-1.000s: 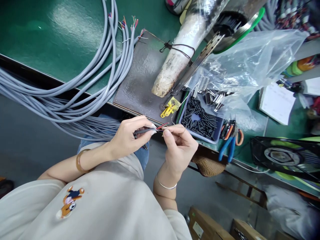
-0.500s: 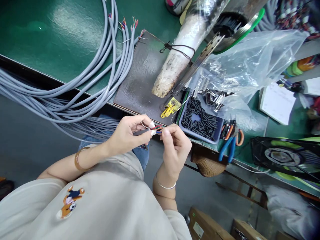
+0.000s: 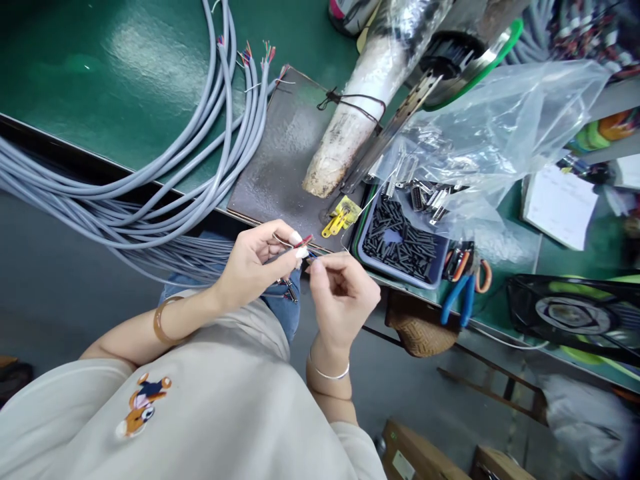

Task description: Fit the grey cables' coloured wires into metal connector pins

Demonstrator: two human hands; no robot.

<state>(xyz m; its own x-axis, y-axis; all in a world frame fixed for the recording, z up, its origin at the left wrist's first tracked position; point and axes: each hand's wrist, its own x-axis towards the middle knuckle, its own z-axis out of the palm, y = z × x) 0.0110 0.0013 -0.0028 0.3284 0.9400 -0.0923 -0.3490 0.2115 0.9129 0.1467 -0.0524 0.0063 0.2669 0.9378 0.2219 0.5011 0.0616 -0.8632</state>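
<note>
Close to the bench's front edge, my left hand (image 3: 260, 257) pinches the end of a cable, with thin coloured wires (image 3: 304, 242) sticking out past the fingertips. A red strand points up and right; a blue one runs low toward the other hand. My right hand (image 3: 343, 287) is closed, thumb against forefinger, on the tip of the blue wire. The fingers hide most of the wire ends. Beyond the hands, a yellow-handled tool (image 3: 336, 223) lies on a dark board (image 3: 280, 160). Below the left wrist, small metal-ended pieces (image 3: 287, 290) hang by my leg.
Grey cables (image 3: 200, 180) drape over the bench's left side. A blue bin (image 3: 435, 270) of small black tubes stands right of my hands, with a plastic bag (image 3: 510, 133) behind it. Pliers (image 3: 463, 293), a fan (image 3: 575, 313) and a wrapped roll (image 3: 355, 113) lie around.
Both hands have shifted slightly left and the fingertips have drawn closer together. The red wire now stands apart from the blue one; earlier the strands lay bunched between the hands.
</note>
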